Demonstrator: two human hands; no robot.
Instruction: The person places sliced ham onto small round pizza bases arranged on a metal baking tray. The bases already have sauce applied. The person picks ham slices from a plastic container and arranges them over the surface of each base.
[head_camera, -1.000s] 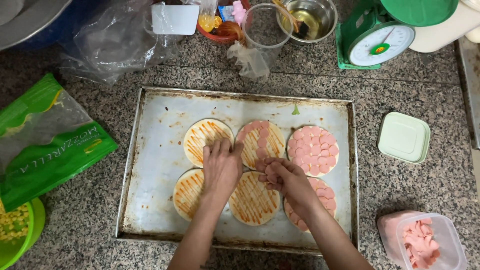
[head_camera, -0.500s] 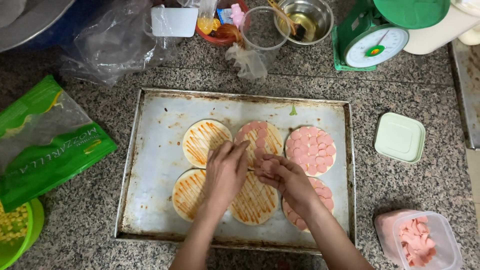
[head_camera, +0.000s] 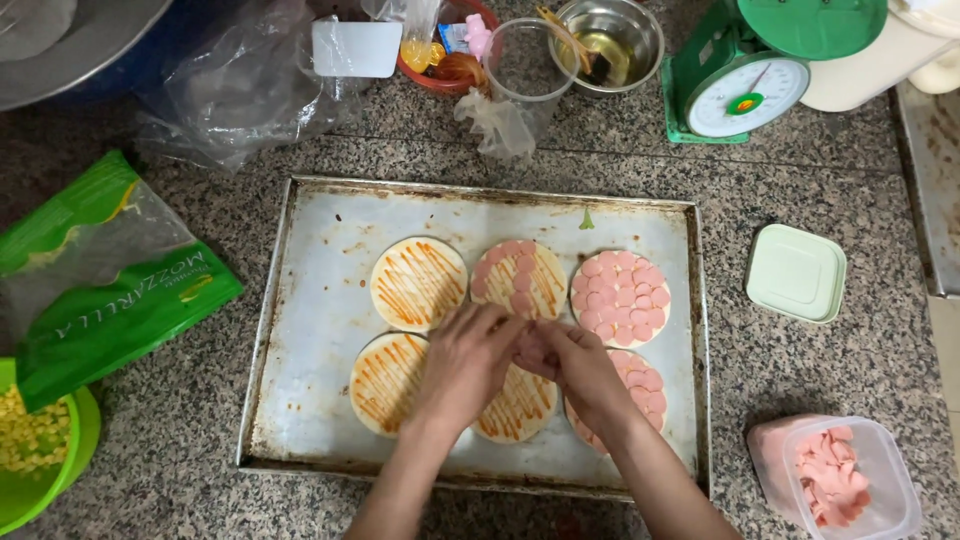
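Observation:
A worn metal baking tray (head_camera: 320, 300) holds several small round dough bases. Two on the left (head_camera: 418, 283) carry only orange sauce stripes. The top middle base (head_camera: 520, 277) is partly covered with pink sausage slices, and the two on the right (head_camera: 620, 297) are fully covered. My left hand (head_camera: 468, 365) and my right hand (head_camera: 575, 370) meet over the bottom middle base (head_camera: 515, 405), fingertips pinched together on pink sausage slices. Most of that base is hidden under my hands.
A clear tub of pink sausage slices (head_camera: 840, 478) stands at the lower right, its pale green lid (head_camera: 795, 273) beside the tray. A green cheese bag (head_camera: 100, 290) and a green bowl of corn (head_camera: 35, 450) lie left. A green scale (head_camera: 745, 80), metal bowl (head_camera: 610, 40) and plastic bags stand behind.
Both hands have drawn back from the top middle base toward the bottom middle base, staying pinched together. The tray and its bases have not moved.

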